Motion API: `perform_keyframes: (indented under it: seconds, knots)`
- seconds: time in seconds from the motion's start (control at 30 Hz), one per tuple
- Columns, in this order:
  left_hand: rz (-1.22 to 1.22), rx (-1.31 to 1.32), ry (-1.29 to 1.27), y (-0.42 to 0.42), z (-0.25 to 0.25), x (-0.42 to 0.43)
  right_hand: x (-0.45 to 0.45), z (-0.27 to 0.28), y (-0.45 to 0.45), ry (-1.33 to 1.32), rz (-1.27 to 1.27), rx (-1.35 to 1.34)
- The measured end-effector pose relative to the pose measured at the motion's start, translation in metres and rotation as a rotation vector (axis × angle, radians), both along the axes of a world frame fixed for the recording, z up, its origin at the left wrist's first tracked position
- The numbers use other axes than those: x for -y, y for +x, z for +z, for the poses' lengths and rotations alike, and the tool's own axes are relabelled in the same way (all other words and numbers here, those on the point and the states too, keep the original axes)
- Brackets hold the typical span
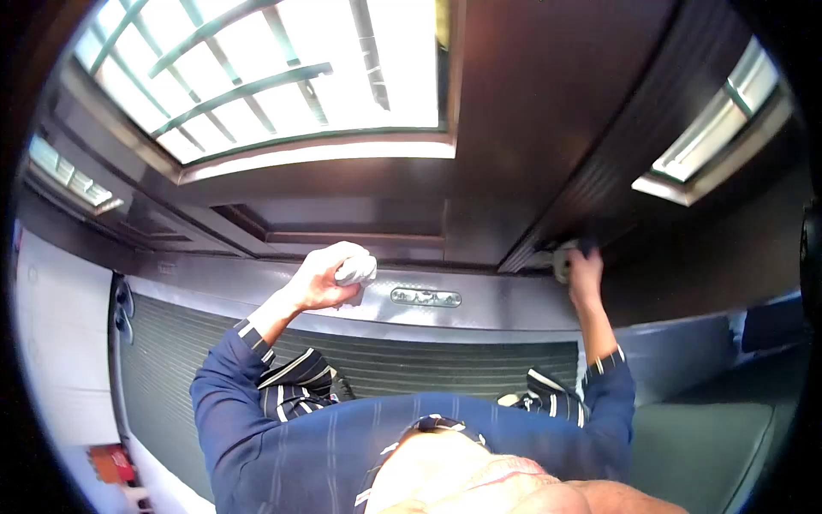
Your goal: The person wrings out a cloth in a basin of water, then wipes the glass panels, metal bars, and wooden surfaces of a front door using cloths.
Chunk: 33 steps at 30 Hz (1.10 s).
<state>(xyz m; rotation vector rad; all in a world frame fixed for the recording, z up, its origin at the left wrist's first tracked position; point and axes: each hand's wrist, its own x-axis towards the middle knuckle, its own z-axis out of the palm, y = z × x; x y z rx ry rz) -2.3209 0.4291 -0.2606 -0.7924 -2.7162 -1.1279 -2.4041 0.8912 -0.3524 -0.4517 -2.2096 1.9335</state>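
Note:
My left hand (322,277) is closed around a crumpled grey-white cloth (358,271), held above the metal door sill (505,300). My right hand (586,276) reaches low against the dark brown door (548,103), near its ribbed vertical strip. Its fingers are curled about a small pale thing (562,262) that touches or nearly touches the bottom of the door; its kind is too blurred to tell. A decorative oval plate (425,297) is set into the sill between my two hands.
Barred windows (291,141) let in bright light at the upper left, with a smaller one (676,176) at right. A ribbed dark mat (171,360) lies under my feet. Shoes (125,310) stand at left, a red item (116,464) at lower left, a dark padded seat (702,450) at right.

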Motion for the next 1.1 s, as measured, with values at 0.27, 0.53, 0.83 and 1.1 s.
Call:
perform_keyframes:
  seconds: [0.27,0.53,0.83,1.1]
  knots:
    - [-0.004,0.126,0.073,0.002,-0.010,0.009,0.051,0.195,0.040,0.818,-0.266,-1.190]
    - [0.019,0.001,0.163,0.001,0.003,0.004,0.090,0.109,-0.022,1.534,-0.044,-1.190]
    - [0.163,-1.022,0.084,-0.070,0.137,-0.049,0.090,-0.064,0.002,1.170,0.855,-0.225]
    - [0.110,-0.995,-0.182,-0.094,0.057,-0.090,0.091,-0.003,0.004,0.633,0.770,-0.235]
